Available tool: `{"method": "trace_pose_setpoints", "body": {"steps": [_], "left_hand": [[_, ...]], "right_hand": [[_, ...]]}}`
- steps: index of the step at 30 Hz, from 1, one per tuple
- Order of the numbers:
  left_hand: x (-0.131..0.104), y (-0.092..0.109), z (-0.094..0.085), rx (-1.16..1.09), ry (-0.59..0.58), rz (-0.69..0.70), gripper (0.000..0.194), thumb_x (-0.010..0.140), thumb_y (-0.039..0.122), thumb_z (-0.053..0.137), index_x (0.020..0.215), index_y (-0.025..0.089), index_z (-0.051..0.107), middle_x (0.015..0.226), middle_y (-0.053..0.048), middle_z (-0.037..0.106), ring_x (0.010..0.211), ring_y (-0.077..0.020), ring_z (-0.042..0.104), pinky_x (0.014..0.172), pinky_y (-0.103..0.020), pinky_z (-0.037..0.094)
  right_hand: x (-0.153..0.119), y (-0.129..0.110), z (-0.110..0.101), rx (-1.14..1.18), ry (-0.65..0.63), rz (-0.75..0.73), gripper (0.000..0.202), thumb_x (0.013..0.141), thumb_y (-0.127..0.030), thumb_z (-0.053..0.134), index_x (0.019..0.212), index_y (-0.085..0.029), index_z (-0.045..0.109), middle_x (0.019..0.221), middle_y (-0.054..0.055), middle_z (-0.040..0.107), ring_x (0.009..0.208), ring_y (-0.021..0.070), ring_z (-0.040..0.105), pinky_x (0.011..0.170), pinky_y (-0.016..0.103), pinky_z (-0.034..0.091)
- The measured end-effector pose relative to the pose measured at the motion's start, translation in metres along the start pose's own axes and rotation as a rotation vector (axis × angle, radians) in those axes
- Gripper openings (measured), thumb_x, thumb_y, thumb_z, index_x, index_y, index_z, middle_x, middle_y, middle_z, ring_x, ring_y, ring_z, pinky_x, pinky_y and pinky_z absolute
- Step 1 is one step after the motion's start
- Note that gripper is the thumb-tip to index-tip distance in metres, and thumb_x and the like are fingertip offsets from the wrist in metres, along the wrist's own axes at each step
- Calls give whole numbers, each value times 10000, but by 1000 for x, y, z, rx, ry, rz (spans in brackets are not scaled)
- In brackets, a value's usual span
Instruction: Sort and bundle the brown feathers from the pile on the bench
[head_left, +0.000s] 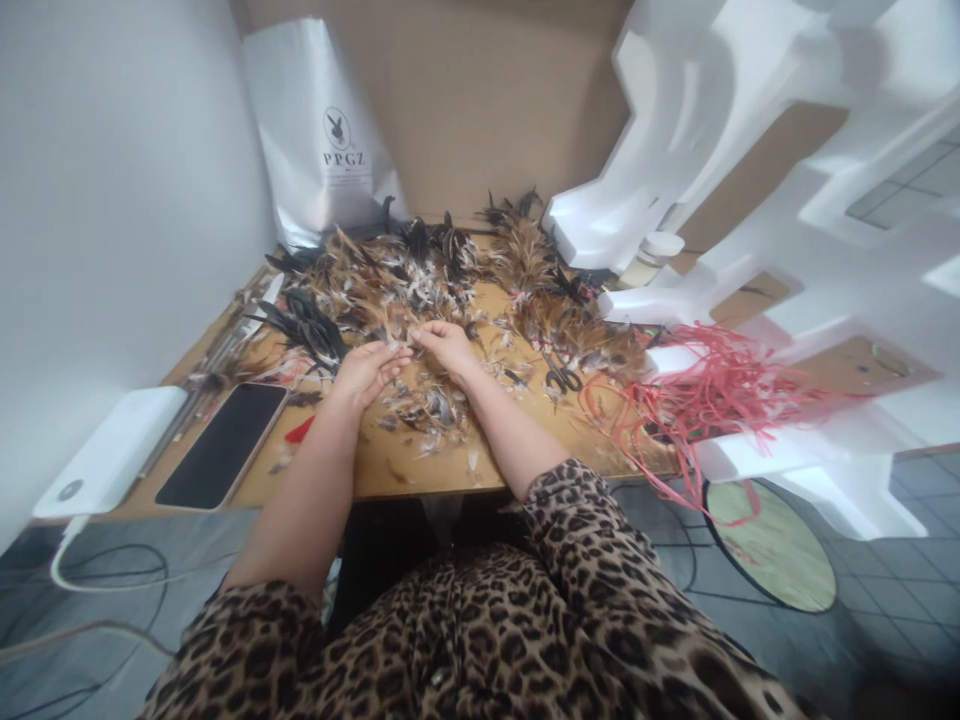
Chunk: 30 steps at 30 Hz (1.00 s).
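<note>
Brown and black feathers [360, 275] are heaped across the wooden table [491, 300]. Over the near side of the heap, my left hand [369, 372] pinches something light and feathery too small to make out, its thumb and index finger together. Close beside it, on the right, my right hand [442, 345] has its fingertips pressed together at the same light wisp. Small loose feathers [431, 408] lie on the table just below both hands. A bunch of dark feathers [304, 325] rests left of my left hand.
Black scissors [562, 376] lie right of my hands, near pink-red ribbons [705, 390] hanging over the edge. A phone [223, 445] and a white power bank [112, 450] are at left. White foam pieces [675, 120] stand at right; a silver bag [315, 130] stands behind.
</note>
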<state>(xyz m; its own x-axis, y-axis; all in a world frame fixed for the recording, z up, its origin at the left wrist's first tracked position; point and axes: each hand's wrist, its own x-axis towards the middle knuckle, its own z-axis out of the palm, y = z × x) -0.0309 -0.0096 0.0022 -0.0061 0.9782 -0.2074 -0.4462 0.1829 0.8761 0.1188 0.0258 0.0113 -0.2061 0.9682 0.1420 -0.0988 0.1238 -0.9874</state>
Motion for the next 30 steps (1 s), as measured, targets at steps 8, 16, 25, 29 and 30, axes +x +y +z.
{"method": "trace_pose_setpoints", "body": {"steps": [8, 16, 25, 29, 30], "left_hand": [[-2, -1, 4, 50, 4, -6, 130, 671, 134, 709, 740, 82, 611, 694, -104, 699, 558, -99, 647, 483, -136, 473], [-1, -4, 2, 142, -56, 13, 102, 670, 153, 704, 717, 73, 661, 681, -107, 691, 532, -77, 617, 500, -134, 472], [4, -1, -3, 20, 67, 59, 107, 677, 157, 703, 730, 87, 643, 702, -87, 692, 555, -74, 621, 492, -130, 462], [7, -1, -5, 9, 89, 69, 96, 697, 165, 689, 729, 88, 641, 718, -83, 695, 562, -65, 619, 496, -123, 460], [7, -2, -6, 8, 90, 68, 97, 697, 167, 689, 726, 89, 639, 717, -81, 694, 561, -63, 618, 498, -123, 461]], "right_hand": [[-1, 1, 2, -97, 12, -28, 186, 654, -325, 646, 691, -143, 631, 655, -29, 617, 623, 82, 520, 709, 229, 423], [-2, 1, 4, -111, -16, -35, 181, 654, -322, 638, 673, -143, 625, 629, -31, 609, 598, 72, 513, 669, 208, 421], [13, 18, -23, -535, 39, -115, 176, 724, -286, 597, 775, -141, 682, 774, 27, 676, 711, 124, 587, 745, 261, 449], [14, 21, -34, -933, 56, -171, 165, 734, -241, 579, 850, -192, 686, 901, 37, 650, 825, 158, 586, 801, 293, 441], [13, 21, -34, -981, 49, -177, 180, 738, -250, 577, 875, -201, 683, 923, 39, 641, 845, 163, 584, 805, 293, 440]]}}
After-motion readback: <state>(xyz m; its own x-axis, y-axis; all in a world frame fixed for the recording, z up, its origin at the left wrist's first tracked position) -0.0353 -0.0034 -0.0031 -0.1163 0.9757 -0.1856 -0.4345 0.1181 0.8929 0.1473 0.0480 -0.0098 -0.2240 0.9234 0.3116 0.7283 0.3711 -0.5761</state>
